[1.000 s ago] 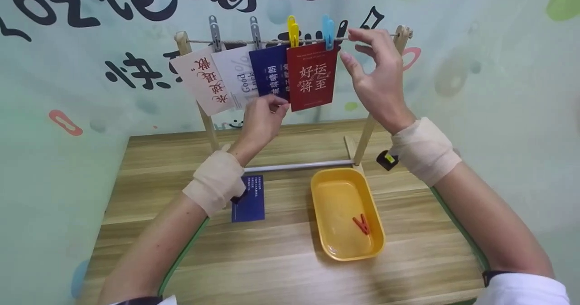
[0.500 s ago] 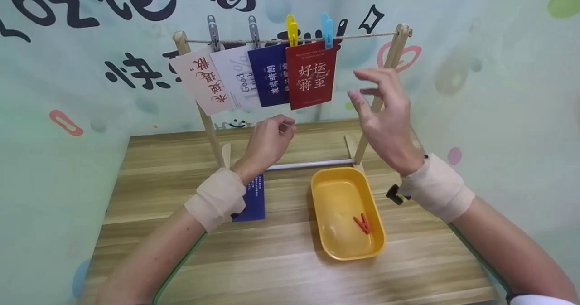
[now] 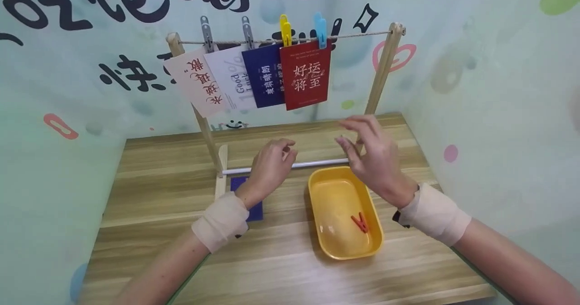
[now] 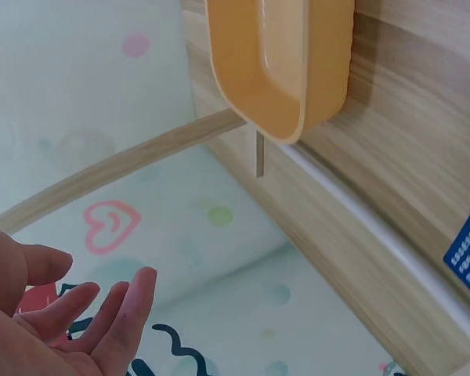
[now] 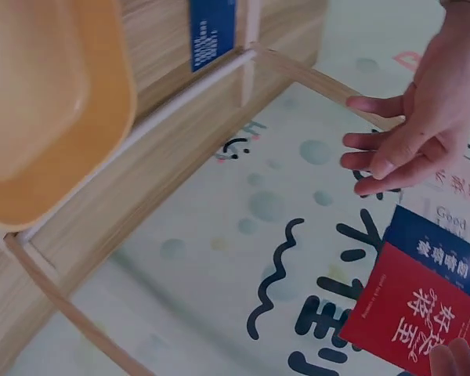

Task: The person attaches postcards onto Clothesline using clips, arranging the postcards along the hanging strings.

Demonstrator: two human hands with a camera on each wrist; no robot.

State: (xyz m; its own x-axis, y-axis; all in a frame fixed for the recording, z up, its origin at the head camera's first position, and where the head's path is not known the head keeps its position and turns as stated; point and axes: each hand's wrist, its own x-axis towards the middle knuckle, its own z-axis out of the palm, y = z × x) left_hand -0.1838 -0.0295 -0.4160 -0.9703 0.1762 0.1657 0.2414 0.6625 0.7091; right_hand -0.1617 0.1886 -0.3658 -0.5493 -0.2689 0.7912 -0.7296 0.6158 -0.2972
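My left hand [image 3: 273, 167] hovers above a blue card [image 3: 256, 213] on the table, its fingers loosely bent and holding nothing. Beyond the yellow tray [image 3: 317, 214], my right hand [image 3: 378, 160] is in the air, relaxed, thumb apart from the fingers. Above both hands, a pink card [image 3: 195, 83], a white card [image 3: 231, 78], a dark blue card [image 3: 263, 76] and a red card [image 3: 306, 76] hang overlapping from a cord. Two grey clothespins, one [image 3: 206, 34] at the far left, a yellow clothespin [image 3: 285, 31] and a light blue clothespin [image 3: 321, 31] clip them.
A red clothespin [image 3: 359, 222] lies inside the tray. The cord [image 3: 358, 35] runs between two wooden posts, the right one [image 3: 383, 69] bare of cards. A white bar [image 3: 317, 163] joins their feet. A printed backdrop [image 3: 476, 92] stands behind the wooden table [image 3: 158, 182].
Both hands have come down from the hanging cards, the left from the blue card's lower edge, the right from beside the cord. The cards stay hanging.
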